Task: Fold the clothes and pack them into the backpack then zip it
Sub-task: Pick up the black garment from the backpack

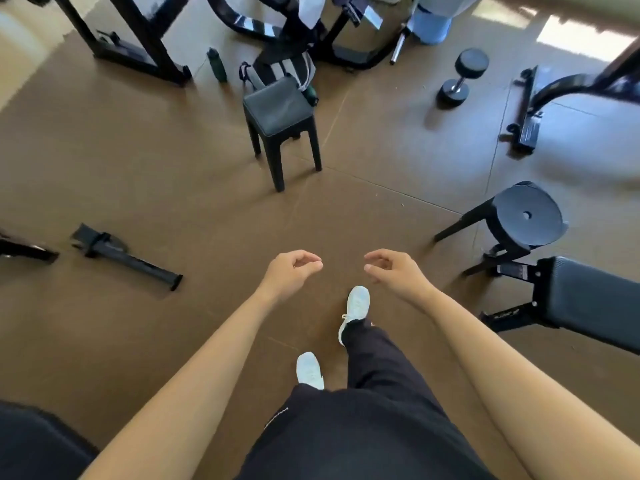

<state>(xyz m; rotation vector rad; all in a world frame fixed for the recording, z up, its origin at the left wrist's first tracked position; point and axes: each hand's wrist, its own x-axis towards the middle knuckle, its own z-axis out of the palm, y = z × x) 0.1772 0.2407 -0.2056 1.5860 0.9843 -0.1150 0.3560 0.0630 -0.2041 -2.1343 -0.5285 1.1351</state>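
Note:
A black backpack [277, 69] with grey-white stripes sits on the floor far ahead, partly hidden behind a square black stool [277, 109]. Both arms reach forward over the brown floor. My left hand [294, 270] and my right hand [389, 268] hover side by side, a hand's width apart, with fingers loosely curled and nothing in them. They are well short of the stool and backpack. A pale cloth [310, 6] hangs on the equipment at the top; I cannot tell what garment it is.
A dark bottle [216, 64] stands left of the backpack. A dumbbell [462, 76] lies at the right rear. A round black stool [526, 213] and a padded bench [595, 299] stand at right. A black metal bar [128, 256] lies at left. Gym frames [131, 39] line the back.

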